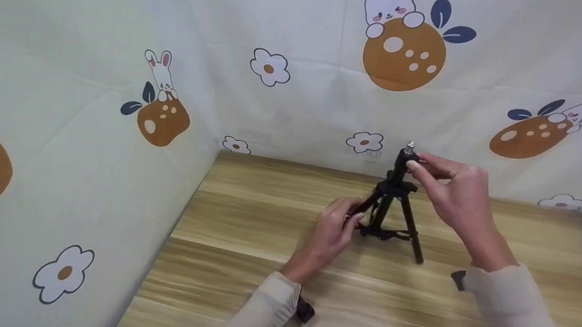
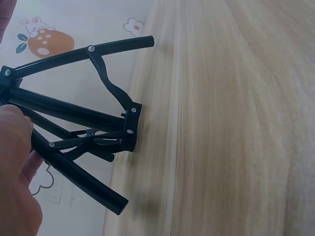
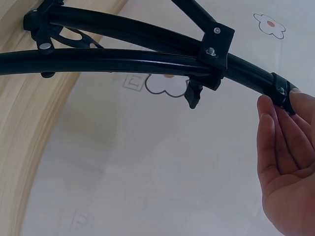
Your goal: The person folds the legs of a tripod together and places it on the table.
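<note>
A small black tripod (image 1: 383, 210) with a silver screw tip (image 1: 410, 147) stands over the wooden table, its legs partly spread. My left hand (image 1: 335, 229) grips one of its legs on the left side. At the top, the thumb and fingers of my right hand (image 1: 459, 195) pinch the collar just below the screw tip. The right wrist view shows that collar (image 3: 281, 92) between thumb and fingertips, and a dark knob (image 3: 194, 93) farther down. In the left wrist view the leg braces (image 2: 115, 91) meet at a bracket (image 2: 132, 127) low on the centre column.
The wooden table (image 1: 238, 265) has a pale cloth (image 1: 296, 105) with rabbit, fruit and flower prints hanging behind it and along its left side. Black wrist pieces (image 1: 304, 311) show at both sleeves.
</note>
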`<state>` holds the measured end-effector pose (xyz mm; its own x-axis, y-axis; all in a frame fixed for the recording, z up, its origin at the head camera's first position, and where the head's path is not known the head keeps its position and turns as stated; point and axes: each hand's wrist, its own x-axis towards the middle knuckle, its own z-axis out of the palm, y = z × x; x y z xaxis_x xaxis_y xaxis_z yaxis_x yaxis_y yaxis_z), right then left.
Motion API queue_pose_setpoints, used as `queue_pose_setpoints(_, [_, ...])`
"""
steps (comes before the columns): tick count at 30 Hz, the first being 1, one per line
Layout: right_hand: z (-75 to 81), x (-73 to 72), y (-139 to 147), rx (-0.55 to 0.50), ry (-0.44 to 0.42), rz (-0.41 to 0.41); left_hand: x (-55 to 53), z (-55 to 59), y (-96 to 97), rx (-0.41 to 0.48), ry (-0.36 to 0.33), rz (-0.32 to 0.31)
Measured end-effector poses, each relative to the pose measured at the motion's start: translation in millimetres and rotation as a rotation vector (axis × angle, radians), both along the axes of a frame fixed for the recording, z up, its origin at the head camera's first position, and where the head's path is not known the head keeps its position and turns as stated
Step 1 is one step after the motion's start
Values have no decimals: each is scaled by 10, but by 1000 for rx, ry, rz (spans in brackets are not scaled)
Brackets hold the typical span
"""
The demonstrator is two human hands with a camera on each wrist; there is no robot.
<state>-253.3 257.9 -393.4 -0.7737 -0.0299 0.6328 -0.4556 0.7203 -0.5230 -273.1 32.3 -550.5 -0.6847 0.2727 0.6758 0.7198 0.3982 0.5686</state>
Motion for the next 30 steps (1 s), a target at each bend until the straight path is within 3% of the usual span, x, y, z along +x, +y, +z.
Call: queue_pose_setpoints(30, [10,-8,15,-16,-2,22,-6,73,30,19,-50,-39])
